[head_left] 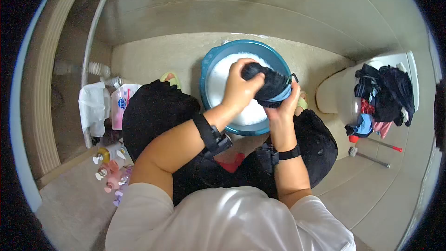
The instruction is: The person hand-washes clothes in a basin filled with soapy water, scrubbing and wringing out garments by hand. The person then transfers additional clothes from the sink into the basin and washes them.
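Over a round blue basin (203, 79) full of white suds (220, 76), my two hands hold a small black garment with a light blue part (272, 86). My left hand (241, 88) grips it from the left, thumb pressed on the bunched cloth. On its right end, my right hand (284, 107) is closed round the lower edge beside the blue part. The garment is bunched up, so its exact kind cannot be made out. Both wrists carry black straps.
To the right, a pile of dark and coloured clothes (383, 93) lies on a closed toilet (334, 90). Two long-handled tools (371, 158) are near it. At left stand a pink-and-white detergent pack (121, 104), a white bag (94, 109) and several pump bottles (110, 174).
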Demonstrator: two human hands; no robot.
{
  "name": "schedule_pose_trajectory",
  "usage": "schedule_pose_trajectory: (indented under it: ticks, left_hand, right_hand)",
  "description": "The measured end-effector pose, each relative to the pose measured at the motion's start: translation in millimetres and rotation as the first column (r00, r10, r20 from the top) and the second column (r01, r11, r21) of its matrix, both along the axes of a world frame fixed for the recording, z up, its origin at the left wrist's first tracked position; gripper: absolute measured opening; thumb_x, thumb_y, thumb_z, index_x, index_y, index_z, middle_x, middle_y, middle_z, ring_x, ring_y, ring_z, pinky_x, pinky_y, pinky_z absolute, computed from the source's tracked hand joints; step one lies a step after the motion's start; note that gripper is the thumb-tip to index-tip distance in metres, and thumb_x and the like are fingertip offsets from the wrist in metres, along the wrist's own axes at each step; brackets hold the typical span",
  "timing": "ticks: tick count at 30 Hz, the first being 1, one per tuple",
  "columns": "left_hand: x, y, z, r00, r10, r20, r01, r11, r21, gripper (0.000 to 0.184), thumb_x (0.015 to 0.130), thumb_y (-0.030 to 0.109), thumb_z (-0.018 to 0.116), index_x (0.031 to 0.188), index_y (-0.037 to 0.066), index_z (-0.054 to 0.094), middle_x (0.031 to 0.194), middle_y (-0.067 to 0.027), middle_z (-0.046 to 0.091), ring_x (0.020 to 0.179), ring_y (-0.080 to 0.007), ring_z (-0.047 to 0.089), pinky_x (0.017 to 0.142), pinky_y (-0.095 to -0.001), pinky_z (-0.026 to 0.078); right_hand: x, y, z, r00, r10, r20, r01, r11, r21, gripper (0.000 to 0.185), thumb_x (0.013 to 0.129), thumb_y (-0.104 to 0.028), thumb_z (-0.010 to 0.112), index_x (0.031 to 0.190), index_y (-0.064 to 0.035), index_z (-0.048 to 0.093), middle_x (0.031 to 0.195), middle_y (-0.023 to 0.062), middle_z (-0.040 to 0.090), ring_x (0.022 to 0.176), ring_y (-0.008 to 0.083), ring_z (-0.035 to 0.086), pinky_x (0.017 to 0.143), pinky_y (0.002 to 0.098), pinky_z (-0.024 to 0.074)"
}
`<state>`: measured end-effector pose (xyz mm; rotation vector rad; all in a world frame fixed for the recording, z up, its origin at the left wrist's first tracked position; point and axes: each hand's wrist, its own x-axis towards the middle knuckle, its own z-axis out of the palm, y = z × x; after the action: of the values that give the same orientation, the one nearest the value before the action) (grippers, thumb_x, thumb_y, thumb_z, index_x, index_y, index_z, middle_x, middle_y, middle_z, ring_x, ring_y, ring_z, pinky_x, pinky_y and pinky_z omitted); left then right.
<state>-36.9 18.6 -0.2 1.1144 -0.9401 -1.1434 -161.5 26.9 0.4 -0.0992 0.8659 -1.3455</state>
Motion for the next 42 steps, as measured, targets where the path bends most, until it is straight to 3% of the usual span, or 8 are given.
schedule_pose_trajectory:
  ticks: [2,14,21,26,35,38,40,42]
  left_hand:
    - [0,9,-3,0.919,0.115,0.376,0.011,0.948,-0.317,0.034,0.064,0.005,0.069,0.095,0.005,0.058,0.100,-0.0132,0.052,0.095,-0.0279,0.052,0.085,-0.0361,0.042]
    - [-12,49,-15,0.879,-0.050,0.474,0.314,0.808,-0.498,0.018,0.063,0.015,0.070,0.077,0.012,0.059,0.101,-0.0118,0.046,0.106,-0.0345,0.045,0.089,-0.0436,0.041]
    - [-21,65,-46,0.873,-0.033,0.486,0.339,0.758,-0.558,0.036,0.067,0.022,0.069,0.093,0.002,0.051,0.098,-0.0145,0.045,0.098,-0.0341,0.045,0.089,-0.0436,0.041]
    - [-23,73,-76,0.726,0.013,0.688,0.528,0.632,-0.568,0.009,0.066,0.025,0.060,0.065,0.017,0.056,0.094,-0.0068,0.048,0.095,-0.0293,0.046,0.085,-0.0435,0.044]
    - [-14,63,-79,0.398,-0.176,0.900,0.871,0.379,-0.311,0.010,0.070,0.023,0.055,0.068,0.014,0.058,0.095,-0.0078,0.051,0.096,-0.0286,0.050,0.089,-0.0416,0.040]
    - [-9,49,-58,0.506,-0.109,0.856,0.803,0.421,-0.421,0.010,0.070,0.021,0.057,0.072,0.012,0.059,0.095,-0.0093,0.053,0.097,-0.0296,0.050,0.088,-0.0423,0.040]
    - [-6,36,-40,0.602,-0.116,0.790,0.677,0.598,-0.428,0.015,0.065,0.017,0.063,0.078,0.011,0.059,0.094,-0.0103,0.053,0.096,-0.0304,0.050,0.087,-0.0424,0.041]
    - [-1,26,-22,0.700,-0.196,0.687,0.486,0.835,-0.257,0.032,0.055,0.008,0.072,0.085,0.007,0.058,0.095,-0.0126,0.053,0.087,-0.0330,0.051,0.080,-0.0420,0.042]
  right_hand:
    - [-8,-4,-3,0.975,0.172,0.138,-0.183,0.981,0.072,0.046,0.083,-0.044,0.045,0.101,-0.0043,0.061,0.099,0.0122,0.065,0.089,0.0280,0.062,0.084,0.0418,0.0487]
    - [-11,-60,14,0.431,0.901,-0.059,-0.734,0.387,0.558,0.019,0.079,-0.024,0.061,0.086,-0.0072,0.060,0.074,0.0067,0.061,0.062,0.0178,0.059,0.060,0.0321,0.0524]
    - [0,-65,-29,-0.111,0.926,-0.361,-0.802,0.131,0.582,0.009,0.070,-0.013,0.065,0.072,-0.0048,0.061,0.065,0.0031,0.057,0.055,0.0111,0.052,0.049,0.0282,0.0429]
    - [3,-50,-69,-0.311,0.776,-0.549,-0.718,0.187,0.671,0.020,0.060,-0.016,0.071,0.066,0.0002,0.061,0.063,0.0058,0.060,0.056,0.0138,0.054,0.050,0.0302,0.0453]
    - [3,-24,-65,-0.180,0.690,-0.701,-0.639,0.460,0.617,0.034,0.070,-0.025,0.074,0.081,0.0042,0.063,0.071,0.0084,0.063,0.062,0.0146,0.058,0.059,0.0281,0.0486]
    - [-17,-21,-34,0.317,0.881,-0.351,-0.678,0.469,0.566,0.046,0.084,-0.043,0.061,0.095,0.0019,0.060,0.081,0.0072,0.065,0.069,0.0179,0.063,0.061,0.0295,0.0518]
    - [-62,-17,-52,0.398,0.903,-0.164,-0.788,0.427,0.444,0.050,0.091,-0.046,0.046,0.118,-0.0043,0.054,0.126,0.0177,0.049,0.110,0.0237,0.053,0.081,0.0368,0.0520]
    - [-100,-4,-60,-0.064,0.641,-0.765,-0.844,0.373,0.384,0.080,0.082,-0.057,0.053,0.141,-0.0094,0.026,0.146,0.0195,0.020,0.131,0.0342,0.029,0.091,0.0456,0.0459]
